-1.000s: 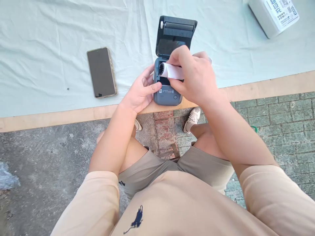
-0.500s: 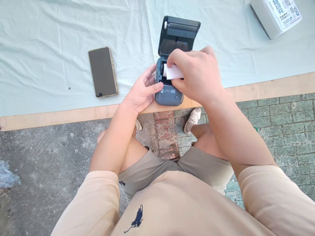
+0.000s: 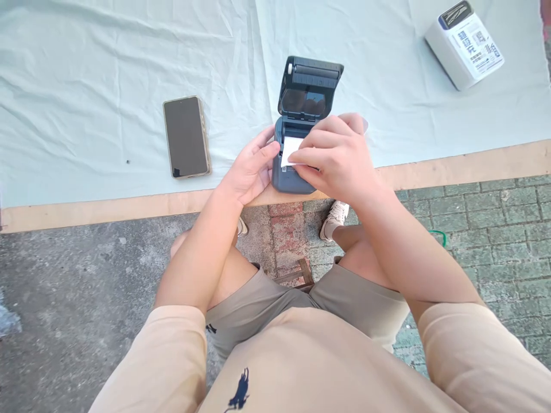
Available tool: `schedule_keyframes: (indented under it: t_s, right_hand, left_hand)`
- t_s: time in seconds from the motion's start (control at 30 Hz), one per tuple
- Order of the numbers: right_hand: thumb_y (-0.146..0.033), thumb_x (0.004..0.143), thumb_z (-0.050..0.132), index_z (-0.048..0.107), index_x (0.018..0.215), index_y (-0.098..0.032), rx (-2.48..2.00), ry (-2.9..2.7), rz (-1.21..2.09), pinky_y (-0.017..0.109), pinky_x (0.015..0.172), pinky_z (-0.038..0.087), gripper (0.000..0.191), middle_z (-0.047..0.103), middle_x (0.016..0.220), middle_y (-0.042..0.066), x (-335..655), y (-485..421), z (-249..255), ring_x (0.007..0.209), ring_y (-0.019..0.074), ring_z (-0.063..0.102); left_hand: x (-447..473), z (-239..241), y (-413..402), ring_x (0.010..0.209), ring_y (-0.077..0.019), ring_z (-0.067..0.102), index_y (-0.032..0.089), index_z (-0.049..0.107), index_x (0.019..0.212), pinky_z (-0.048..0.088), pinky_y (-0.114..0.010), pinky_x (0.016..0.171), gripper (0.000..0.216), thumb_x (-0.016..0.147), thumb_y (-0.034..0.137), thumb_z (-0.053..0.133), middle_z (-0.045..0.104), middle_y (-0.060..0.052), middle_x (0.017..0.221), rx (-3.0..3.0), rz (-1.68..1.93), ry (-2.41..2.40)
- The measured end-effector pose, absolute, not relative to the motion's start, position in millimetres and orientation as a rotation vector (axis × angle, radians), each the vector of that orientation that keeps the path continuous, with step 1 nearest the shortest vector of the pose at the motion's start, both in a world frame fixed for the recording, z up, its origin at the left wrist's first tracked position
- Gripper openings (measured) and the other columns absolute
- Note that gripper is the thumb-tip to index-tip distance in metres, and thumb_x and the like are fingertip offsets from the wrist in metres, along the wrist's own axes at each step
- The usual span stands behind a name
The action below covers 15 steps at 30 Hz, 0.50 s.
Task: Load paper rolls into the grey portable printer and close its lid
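Note:
A small dark label printer (image 3: 293, 184) rests at the table's front edge with its lid (image 3: 310, 86) raised. My left hand (image 3: 253, 166) grips the printer's left side, thumb on its upper rim and fingers around the side. A white strip of paper (image 3: 291, 150) lies over the front of the printer's open bay, its end pinched between the thumb and fingers of my right hand (image 3: 338, 155). Whether a roll sits inside the bay is hidden by the paper and my right hand. Something pale shows just behind the right hand's knuckles.
A smartphone (image 3: 186, 137) with a dark screen lies to the left on the pale cloth (image 3: 86, 103). At the far right stands a white box (image 3: 465, 49) with printed labels. The table's bare wooden edge (image 3: 451, 165) runs along the front.
My right hand has come down and toward me, drawing the paper strip over the printer's front part. The left hand still holds the printer. The view has shifted slightly.

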State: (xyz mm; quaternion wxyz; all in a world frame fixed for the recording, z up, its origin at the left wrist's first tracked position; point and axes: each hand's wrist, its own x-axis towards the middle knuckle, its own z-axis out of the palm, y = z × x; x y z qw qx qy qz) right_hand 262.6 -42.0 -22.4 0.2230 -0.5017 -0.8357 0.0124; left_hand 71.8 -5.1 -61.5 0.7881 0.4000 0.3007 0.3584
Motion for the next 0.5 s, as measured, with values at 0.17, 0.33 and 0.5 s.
schedule_keyframes:
  t_s: [0.17, 0.33, 0.5]
  right_hand:
    - [-0.048, 0.1, 0.053, 0.067, 0.083, -0.03, -1.288, -2.206, 0.135, 0.053, 0.092, 0.043, 0.029, 0.069, 0.088, 0.003, 270, -48, -28, 0.097, 0.0288, 0.063]
    - [-0.034, 0.093, 0.052, 0.057, 0.099, -0.027, -1.206, -1.758, -0.056, 0.049, 0.09, 0.052, 0.011, 0.065, 0.102, 0.009, 273, -31, -7, 0.106, 0.029, 0.062]
    - [-0.025, 0.096, 0.049, 0.054, 0.121, -0.026, -1.256, -1.771, 0.142, 0.042, 0.099, 0.052, 0.025, 0.069, 0.115, 0.005, 266, -16, 19, 0.121, 0.0234, 0.067]
  left_hand:
    - [72, -63, -6, 0.151, -0.0362, 0.049, 0.025, 0.059, 0.135, 0.049, -0.047, 0.122, 0.079, 0.065, 0.035, 0.093, 0.066, -0.008, 0.143, 0.928, 0.796, 0.696]
    - [71, -66, -7, 0.148, -0.0332, 0.05, 0.028, 0.061, 0.134, 0.048, -0.046, 0.123, 0.079, 0.062, 0.022, 0.094, 0.063, -0.004, 0.148, 0.967, 0.83, 0.703]
    - [71, -70, -6, 0.148, -0.0307, 0.048, 0.034, 0.065, 0.128, 0.044, -0.045, 0.128, 0.073, 0.063, 0.021, 0.094, 0.064, 0.004, 0.144, 0.99, 0.842, 0.667]
